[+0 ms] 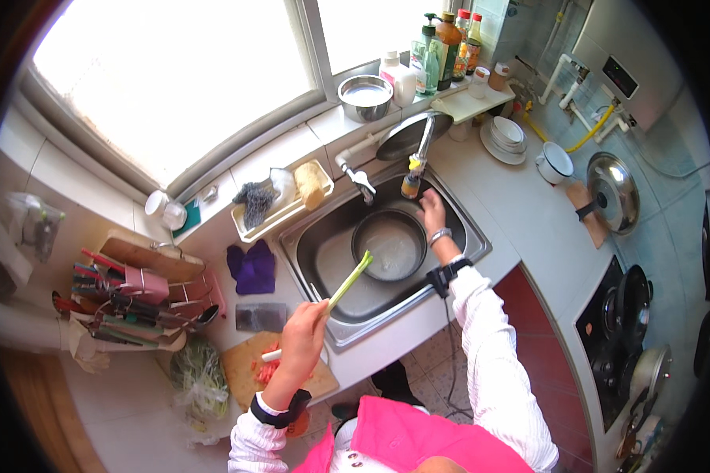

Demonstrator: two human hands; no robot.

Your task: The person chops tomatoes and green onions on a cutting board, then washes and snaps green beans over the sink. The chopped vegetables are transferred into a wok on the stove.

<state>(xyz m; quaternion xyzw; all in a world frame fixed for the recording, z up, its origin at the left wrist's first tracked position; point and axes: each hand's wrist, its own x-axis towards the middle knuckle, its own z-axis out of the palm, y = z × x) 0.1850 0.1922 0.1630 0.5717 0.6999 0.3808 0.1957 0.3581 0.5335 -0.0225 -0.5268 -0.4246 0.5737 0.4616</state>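
My left hand (305, 334) grips the lower end of a pale green vegetable stalk (348, 284), perhaps celery. The stalk points up over the front-left edge of the stainless steel sink (325, 263). Its tip overlaps the rim of a round dark pan (356, 248) in the sink; whether they touch, I cannot tell. The pan seems to hold a little water. My right hand (433, 214) is over the sink's right side, just below the faucet's spout (411, 186). Its fingers are spread and nothing shows in them.
Left of the sink are a wooden cutting board (242, 358) with chopped red pieces (266, 372), a purple cloth (251, 269) and a bagged green vegetable (201, 372). Behind it, a pot lid (399, 142) leans near a sponge tray (254, 230). Bowls (506, 133) and a cooktop (597, 331) are right.
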